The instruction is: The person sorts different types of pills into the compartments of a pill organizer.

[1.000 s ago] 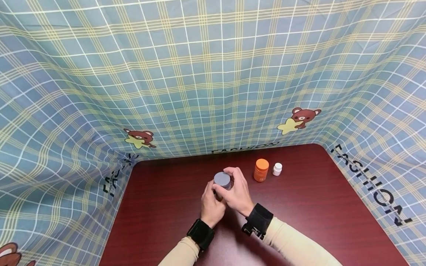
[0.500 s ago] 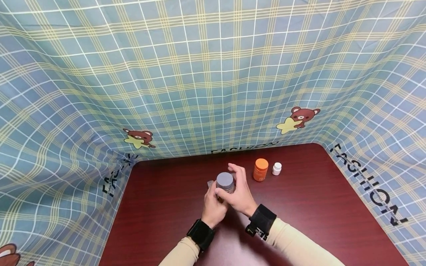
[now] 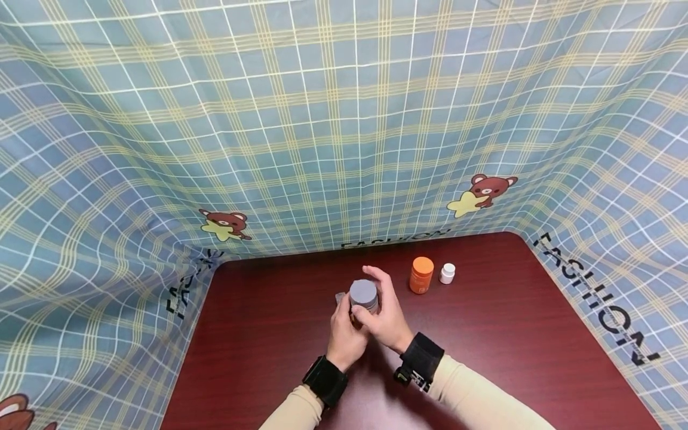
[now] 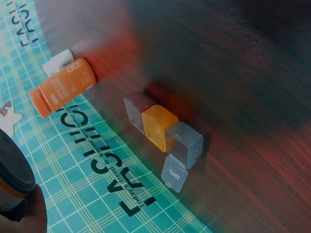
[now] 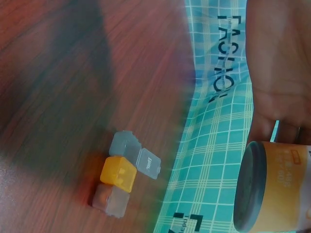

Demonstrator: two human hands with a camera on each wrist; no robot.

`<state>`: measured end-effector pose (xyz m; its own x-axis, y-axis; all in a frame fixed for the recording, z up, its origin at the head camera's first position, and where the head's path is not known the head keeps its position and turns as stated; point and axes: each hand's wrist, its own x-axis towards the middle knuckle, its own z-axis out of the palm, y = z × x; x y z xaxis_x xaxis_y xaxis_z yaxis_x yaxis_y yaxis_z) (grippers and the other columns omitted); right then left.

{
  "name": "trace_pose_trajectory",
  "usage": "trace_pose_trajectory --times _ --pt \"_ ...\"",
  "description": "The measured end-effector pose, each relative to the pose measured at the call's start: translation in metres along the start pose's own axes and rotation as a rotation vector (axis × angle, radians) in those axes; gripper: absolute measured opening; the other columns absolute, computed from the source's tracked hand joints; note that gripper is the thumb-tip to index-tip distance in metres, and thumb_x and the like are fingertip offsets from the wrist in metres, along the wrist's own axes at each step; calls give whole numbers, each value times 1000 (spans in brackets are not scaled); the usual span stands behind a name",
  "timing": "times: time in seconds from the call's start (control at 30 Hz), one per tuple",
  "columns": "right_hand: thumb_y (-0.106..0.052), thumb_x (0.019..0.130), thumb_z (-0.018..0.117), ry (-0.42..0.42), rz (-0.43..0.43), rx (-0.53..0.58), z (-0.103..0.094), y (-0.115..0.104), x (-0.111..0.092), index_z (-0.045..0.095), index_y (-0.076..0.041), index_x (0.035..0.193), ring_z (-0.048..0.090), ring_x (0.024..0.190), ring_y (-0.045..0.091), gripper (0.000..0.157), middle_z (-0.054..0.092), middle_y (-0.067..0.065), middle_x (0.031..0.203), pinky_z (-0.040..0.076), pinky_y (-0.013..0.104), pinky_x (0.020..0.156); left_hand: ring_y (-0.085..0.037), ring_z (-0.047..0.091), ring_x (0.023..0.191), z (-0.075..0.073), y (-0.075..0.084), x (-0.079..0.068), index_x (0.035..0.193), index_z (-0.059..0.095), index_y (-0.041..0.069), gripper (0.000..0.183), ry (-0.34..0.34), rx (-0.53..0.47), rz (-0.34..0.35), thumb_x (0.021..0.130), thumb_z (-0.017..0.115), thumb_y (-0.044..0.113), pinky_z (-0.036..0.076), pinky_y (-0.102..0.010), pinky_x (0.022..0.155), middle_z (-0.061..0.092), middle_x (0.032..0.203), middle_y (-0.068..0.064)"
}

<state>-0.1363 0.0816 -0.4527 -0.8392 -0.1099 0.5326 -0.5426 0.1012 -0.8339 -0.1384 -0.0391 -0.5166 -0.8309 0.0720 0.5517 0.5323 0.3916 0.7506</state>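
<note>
A pill bottle with a grey cap (image 3: 363,291) and an orange-yellow label (image 5: 284,187) stands upright between my hands. My left hand (image 3: 346,340) grips its body from the near left. My right hand (image 3: 389,319) is curled round its upper right side, thumb at the near edge of the cap and index finger arched beyond it, apart from the cap. Below on the table lies a small pill box (image 4: 159,127) with clear, orange and reddish compartments. The clear end compartment's lid (image 4: 174,174) hangs open. In the head view the hands hide most of the box.
An orange bottle (image 3: 421,276) and a small white bottle (image 3: 447,273) stand upright at the back right of the dark red table (image 3: 258,334). A checked cloth (image 3: 344,131) surrounds the table at the back and sides.
My right hand has loosened its hold on the cap, index finger lifting off, then arched in slightly again. The bottle has moved a little right, bringing the pill box's lid into the head view.
</note>
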Motion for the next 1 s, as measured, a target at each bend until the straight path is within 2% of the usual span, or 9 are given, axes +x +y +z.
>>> trace_pose_trajectory --times 0.13,0.27,0.43,0.53,0.63,0.8,0.9,1.0 --pt "-1 69 81 85 66 -32 3 -1 0 27 5 138 53 111 37 87 37 27 125 42 24 93 -18 59 102 -1 0 0 127 52 7 61 -11 -7 -29 70 74 4 49 -33 86 61 114 -5" --pt "3 68 80 147 68 -40 7 -2 1 30 8 134 56 100 33 82 41 29 111 45 24 85 -16 59 93 -1 1 0 126 53 7 61 -21 10 -52 68 72 0 51 -33 77 61 111 -4" --pt "11 74 64 64 -10 -12 5 -1 -1 30 15 131 55 102 41 67 50 33 118 42 27 88 -17 60 93 -2 1 0 125 53 5 58 -11 21 -47 71 73 2 53 -38 75 61 109 -7" --pt "12 74 59 10 -38 -9 3 -2 0 30 14 133 52 109 45 66 50 34 125 41 30 93 -19 61 97 -2 -1 0 125 53 4 58 -5 11 -36 71 74 4 53 -38 77 61 110 -8" --pt "7 75 64 7 -39 -46 3 -2 0 31 13 135 53 109 42 68 48 30 128 42 31 93 -20 61 98 -1 -2 0 126 53 5 57 -3 13 -27 73 75 7 53 -37 79 61 110 -8" --pt "-4 67 82 84 -7 -165 6 -1 -4 35 10 133 54 101 34 81 41 26 121 41 27 87 -21 60 105 0 -3 -2 129 52 5 59 -2 21 -29 75 75 9 49 -36 88 61 115 -8" --pt "-5 67 83 117 -5 -207 8 -1 -6 37 8 131 53 95 32 80 41 28 114 40 27 84 -20 59 106 0 -4 -3 129 52 5 59 -10 19 -33 74 75 7 49 -36 89 60 117 -8" --pt "0 71 79 111 7 -184 9 0 -8 36 8 130 54 96 33 74 44 28 113 41 28 84 -21 59 106 0 -6 -4 128 52 4 59 -14 26 -30 73 74 5 50 -36 88 60 117 -8"
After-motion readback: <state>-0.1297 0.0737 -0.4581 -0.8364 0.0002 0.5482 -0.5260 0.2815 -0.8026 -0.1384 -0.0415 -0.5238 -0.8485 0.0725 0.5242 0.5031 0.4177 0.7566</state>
